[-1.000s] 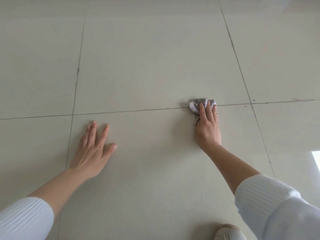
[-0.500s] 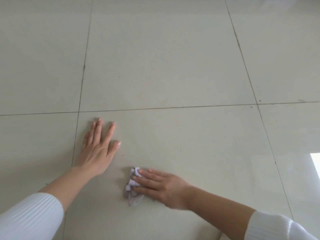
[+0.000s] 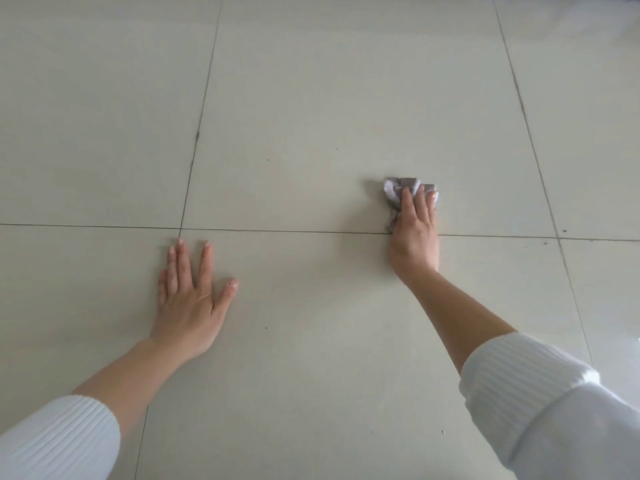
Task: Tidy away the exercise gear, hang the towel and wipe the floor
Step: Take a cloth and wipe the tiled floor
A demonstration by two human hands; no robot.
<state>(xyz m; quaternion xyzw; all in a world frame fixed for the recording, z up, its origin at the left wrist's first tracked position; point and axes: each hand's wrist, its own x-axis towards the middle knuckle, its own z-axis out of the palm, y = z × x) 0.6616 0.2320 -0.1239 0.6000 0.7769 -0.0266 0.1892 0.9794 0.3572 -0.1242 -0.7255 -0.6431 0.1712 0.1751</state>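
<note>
Left sleeve (image 3: 59, 441): white ribbed knit, pushed up the forearm, at the lower left corner.
Left hand (image 3: 188, 299): flat on the floor, palm down, fingers spread and pointing away from the person, holding nothing; fingertips stop just short of a grout line.
Floor (image 3: 311, 116): pale glossy tiles with dark grout lines (a few small dark specks are scattered on them).
Cloth (image 3: 393, 192): small crumpled grey-and-white rag, lying on the tile just beyond the cross grout line, well apart from the left hand.
Right hand (image 3: 414, 230): palm down on the cloth, fingers laid over it and pressing it to the floor; the wrist crosses the grout line.
Right sleeve (image 3: 540, 403): white ribbed knit, bunched near the elbow, at the lower right.
</note>
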